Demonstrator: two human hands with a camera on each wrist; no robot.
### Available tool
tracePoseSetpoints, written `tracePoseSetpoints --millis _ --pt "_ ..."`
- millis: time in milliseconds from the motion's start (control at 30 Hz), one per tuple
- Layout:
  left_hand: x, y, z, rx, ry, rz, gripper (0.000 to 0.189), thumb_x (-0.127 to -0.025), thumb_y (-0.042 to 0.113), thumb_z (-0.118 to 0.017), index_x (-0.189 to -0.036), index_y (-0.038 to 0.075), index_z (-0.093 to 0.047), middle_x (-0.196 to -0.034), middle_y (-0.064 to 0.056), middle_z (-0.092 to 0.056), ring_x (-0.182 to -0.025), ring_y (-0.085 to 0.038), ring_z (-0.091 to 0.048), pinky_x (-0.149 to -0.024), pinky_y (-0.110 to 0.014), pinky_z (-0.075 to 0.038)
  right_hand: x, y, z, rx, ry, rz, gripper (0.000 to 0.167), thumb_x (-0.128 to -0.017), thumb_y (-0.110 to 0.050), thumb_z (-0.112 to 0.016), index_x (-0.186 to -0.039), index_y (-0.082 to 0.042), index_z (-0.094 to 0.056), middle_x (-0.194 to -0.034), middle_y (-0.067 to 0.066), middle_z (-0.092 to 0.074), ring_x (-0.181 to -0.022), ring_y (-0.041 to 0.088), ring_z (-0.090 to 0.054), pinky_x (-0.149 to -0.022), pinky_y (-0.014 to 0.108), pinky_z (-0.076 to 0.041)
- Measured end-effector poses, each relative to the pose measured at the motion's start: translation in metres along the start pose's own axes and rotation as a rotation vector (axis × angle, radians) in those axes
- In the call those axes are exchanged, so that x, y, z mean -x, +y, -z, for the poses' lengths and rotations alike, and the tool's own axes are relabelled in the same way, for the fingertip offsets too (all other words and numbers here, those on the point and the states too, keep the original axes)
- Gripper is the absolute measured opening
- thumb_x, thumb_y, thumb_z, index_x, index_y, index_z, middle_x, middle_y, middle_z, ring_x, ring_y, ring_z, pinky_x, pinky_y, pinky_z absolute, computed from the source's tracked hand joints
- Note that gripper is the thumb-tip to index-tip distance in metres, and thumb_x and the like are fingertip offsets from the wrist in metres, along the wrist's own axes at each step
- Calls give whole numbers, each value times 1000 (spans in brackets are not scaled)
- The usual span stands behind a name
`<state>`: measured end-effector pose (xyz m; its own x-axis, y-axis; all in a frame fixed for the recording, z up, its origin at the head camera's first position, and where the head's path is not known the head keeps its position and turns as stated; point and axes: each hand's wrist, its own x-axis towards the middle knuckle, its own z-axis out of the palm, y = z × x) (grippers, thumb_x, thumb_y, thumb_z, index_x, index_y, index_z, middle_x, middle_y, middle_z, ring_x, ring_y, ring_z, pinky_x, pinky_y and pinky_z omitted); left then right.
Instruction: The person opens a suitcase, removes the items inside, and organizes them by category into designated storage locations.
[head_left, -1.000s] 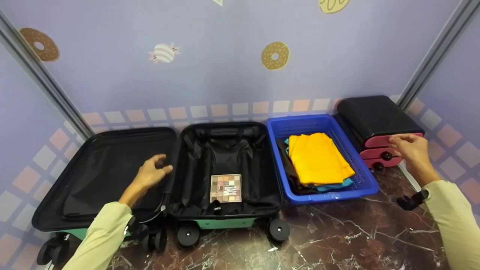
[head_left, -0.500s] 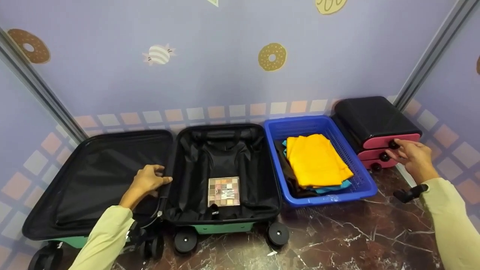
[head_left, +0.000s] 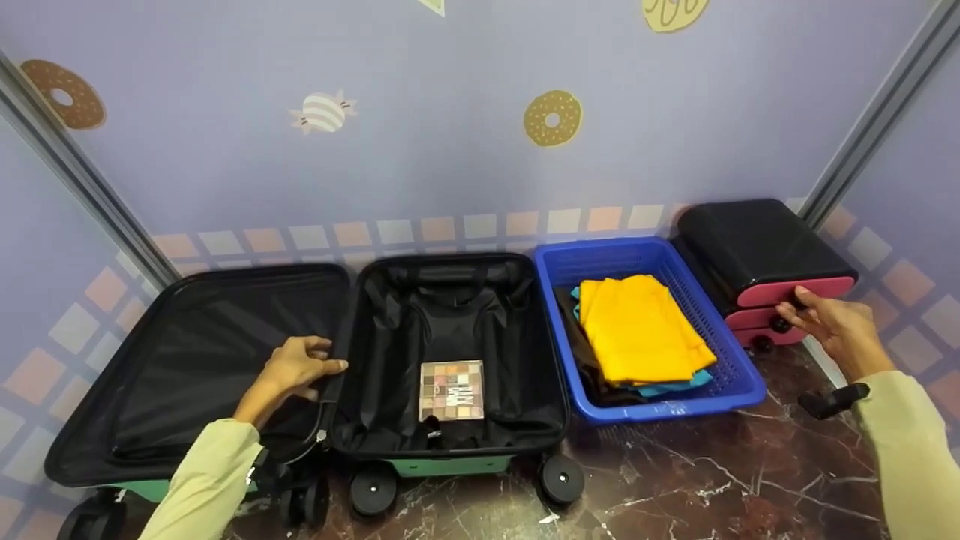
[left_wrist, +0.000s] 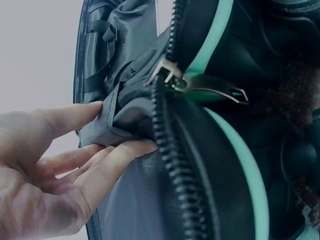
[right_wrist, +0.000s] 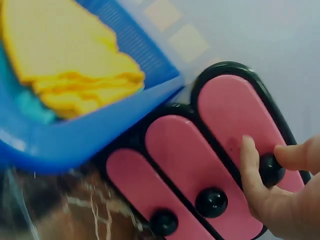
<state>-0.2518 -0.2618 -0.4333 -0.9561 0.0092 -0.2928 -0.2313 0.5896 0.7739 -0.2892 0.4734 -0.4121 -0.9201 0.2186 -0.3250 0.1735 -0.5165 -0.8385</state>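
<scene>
My right hand [head_left: 840, 330] pinches the round black knob [right_wrist: 271, 170] of the top drawer, thumb on one side and a finger on the other. That pink-fronted drawer [head_left: 799, 291] belongs to a small black drawer box [head_left: 765, 236] and sits level in it. My left hand [head_left: 294, 367] grips the black fabric hinge [left_wrist: 112, 122] between the two halves of an open suitcase [head_left: 457, 300], thumb across from the fingers. Beside those fingers run a zipper and its metal pull [left_wrist: 212, 87]. An eyeshadow palette [head_left: 451, 390] lies in the suitcase's right half.
A blue basket [head_left: 667, 409] stands between suitcase and drawer box, holding a folded yellow cloth [head_left: 637, 330] over teal and dark ones. Suitcase wheels [head_left: 561, 480] stick out towards me over the marbled dark-red tabletop [head_left: 675, 480]. A patterned wall [head_left: 435, 165] closes off the back.
My right hand has come down the drawer front and taken hold of the top knob. My left hand has lowered onto the suitcase's middle hinge and grips it.
</scene>
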Motion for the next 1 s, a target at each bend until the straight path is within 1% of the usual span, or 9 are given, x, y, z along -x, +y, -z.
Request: tracePoseSetpoints --millis 67,167,233,300,400,533,667,833,1000 --pt "0 -2 -1 9 -5 -1 69 -98 18 -73 -151 -14 -42 -148 -40 -48 -126 -51 -61 -68 -36 -66 1 8 -4 193 53 171 17 -100 1 -65 -84 6 -64 -66 4 -72 -59 16 -75 -61 27 -64" --pt "1 -4 0 21 -13 -3 70 -99 18 -72 -152 -15 -40 -149 -41 -46 -128 -52 -59 -71 -38 -67 -2 20 -6 673 203 426 19 -100 -9 -69 -101 7 -59 -68 -13 -66 -56 -9 -64 -60 11 -55" --pt "1 -5 3 21 -15 -5 70 -99 17 -72 -151 -16 -40 -149 -42 -45 -127 -53 -59 -71 -39 -67 -5 27 -6 967 323 563 29 -99 -14 -72 -109 10 -59 -75 -7 -69 -58 -20 -54 -60 5 -45" --pt "2 -5 5 19 -13 -2 69 -99 17 -72 -151 -16 -40 -149 -42 -45 -127 -53 -59 -71 -39 -67 -8 32 -5 1150 379 687 33 -98 -17 -74 -112 11 -62 -84 5 -72 -63 -18 -49 -63 6 -39" --pt "1 -6 7 22 -11 -2 69 -99 17 -72 -150 -17 -40 -149 -43 -44 -128 -54 -58 -71 -38 -67 -12 40 -2 1245 333 868 28 -97 -7 -74 -107 13 -58 -101 30 -65 -80 14 -61 -74 26 -47" --pt "0 -6 6 48 -20 -5 70 -99 17 -72 -151 -17 -40 -149 -43 -45 -129 -54 -57 -72 -40 -67 -14 43 3 1314 270 1034 24 -93 5 -71 -105 15 -53 -104 38 -53 -95 57 -52 -81 67 -41" --pt "-1 -5 4 61 -33 -6 71 -99 18 -72 -151 -17 -39 -149 -43 -45 -129 -54 -57 -74 -41 -67 -11 40 6 1423 255 1094 20 -95 6 -66 -106 12 -51 -108 40 -52 -93 64 -52 -77 77 -40" --pt "0 -5 6 63 -33 -5 70 -99 16 -72 -150 -18 -40 -148 -44 -45 -128 -55 -57 -73 -42 -67 -6 42 2 1570 251 1076 13 -105 -3 -55 -106 8 -47 -109 42 -48 -91 67 -48 -70 81 -41" --pt "0 -6 8 52 -40 1 70 -99 16 -73 -150 -19 -39 -148 -45 -44 -127 -55 -58 -72 -41 -67 -5 50 -6 1474 302 1046 10 -102 2 -50 -106 11 -47 -109 43 -45 -91 68 -49 -73 81 -40"
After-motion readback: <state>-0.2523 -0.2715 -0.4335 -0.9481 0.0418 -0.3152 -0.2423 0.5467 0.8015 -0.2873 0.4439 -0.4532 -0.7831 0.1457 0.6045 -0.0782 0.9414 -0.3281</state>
